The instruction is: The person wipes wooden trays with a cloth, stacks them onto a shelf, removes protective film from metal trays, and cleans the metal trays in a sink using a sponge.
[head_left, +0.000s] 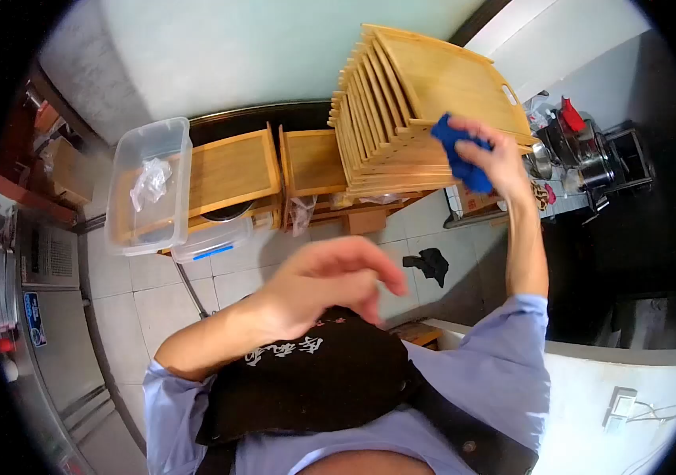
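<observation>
My right hand (490,158) grips a crumpled blue cloth (458,158) at the front corner of a tall stack of wooden trays (457,79). The top tray has an oval handle slot near its right end. In front of my dark apron (306,380), my left hand (330,283) hangs in the air, its fingers curled loosely and apart, with nothing visible between them.
Left of the stack are more wooden trays (235,170) and a clear plastic bin (148,229) holding a plastic bag (150,184). A black cloth (429,265) lies on the tiled floor. Pots (591,170) stand at the right; a metal cabinet (69,340) is at the left.
</observation>
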The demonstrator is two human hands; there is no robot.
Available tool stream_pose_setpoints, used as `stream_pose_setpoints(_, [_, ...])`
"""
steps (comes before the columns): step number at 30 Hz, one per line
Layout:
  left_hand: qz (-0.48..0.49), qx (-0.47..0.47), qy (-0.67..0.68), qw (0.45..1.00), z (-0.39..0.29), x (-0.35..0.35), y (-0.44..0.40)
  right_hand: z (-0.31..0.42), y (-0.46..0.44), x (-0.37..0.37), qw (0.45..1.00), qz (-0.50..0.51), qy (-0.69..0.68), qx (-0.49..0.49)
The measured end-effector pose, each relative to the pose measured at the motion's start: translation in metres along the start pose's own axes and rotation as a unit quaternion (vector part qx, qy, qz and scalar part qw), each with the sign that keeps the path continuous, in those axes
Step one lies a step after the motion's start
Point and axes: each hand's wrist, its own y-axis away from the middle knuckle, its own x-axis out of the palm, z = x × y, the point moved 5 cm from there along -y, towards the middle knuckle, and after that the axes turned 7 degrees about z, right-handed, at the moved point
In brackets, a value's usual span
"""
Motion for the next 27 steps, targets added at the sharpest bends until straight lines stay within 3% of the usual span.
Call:
stream_pose_setpoints(6, [-0.263, 0.024, 0.084, 0.961, 0.017, -0.089, 0.051, -0.024, -0.109, -0.032, 0.968, 0.118, 0.219, -0.032])
stream_pose_setpoints(7, [-0.299, 0.048, 0.090, 0.949, 0.019, -0.101, 0.065, -0.028, -0.122, -0.027, 0.952, 0.147, 0.263, -0.046])
stream_pose_setpoints(8, [-0.336, 0.072, 0.097, 0.934, 0.023, -0.112, 0.081, -0.027, -0.129, -0.023, 0.942, 0.162, 0.267, -0.119])
stream_pose_setpoints(11, [-0.433, 0.141, 0.155, 0.877, 0.045, -0.140, 0.131, -0.025, -0.140, -0.017, 0.918, 0.186, 0.326, -0.128])
stream_pose_setpoints(15, [-0.484, 0.252, 0.222, 0.808, 0.083, -0.159, 0.179, -0.029, -0.146, -0.017, 0.908, 0.153, 0.355, -0.164])
stream_pose_setpoints(18, [-0.513, 0.277, 0.278, 0.764, 0.106, -0.159, 0.190, -0.034, -0.164, -0.018, 0.894, 0.114, 0.390, -0.189])
stream_pose_setpoints(21, [-0.490, 0.282, 0.314, 0.763, 0.113, -0.157, 0.185, -0.031, -0.184, -0.020, 0.829, 0.043, 0.501, -0.246])
stream_pose_setpoints(22, [-0.482, 0.281, 0.322, 0.765, 0.112, -0.156, 0.182, -0.013, -0.182, -0.021, 0.849, 0.012, 0.456, -0.265])
stream_pose_setpoints(23, [-0.474, 0.280, 0.329, 0.767, 0.110, -0.155, 0.180, -0.004, -0.190, -0.032, 0.945, -0.016, 0.313, -0.094])
stream_pose_setpoints(24, [-0.477, 0.284, 0.315, 0.770, 0.107, -0.154, 0.182, -0.003, -0.198, -0.052, 0.985, -0.039, 0.141, -0.096])
stream_pose_setpoints(25, [-0.482, 0.292, 0.319, 0.762, 0.107, -0.152, 0.187, 0.017, -0.184, -0.051, 0.988, -0.056, -0.019, -0.145])
stream_pose_setpoints(27, [-0.488, 0.307, 0.328, 0.748, 0.108, -0.149, 0.196, 0.042, -0.160, -0.041, 0.981, -0.020, -0.108, -0.159])
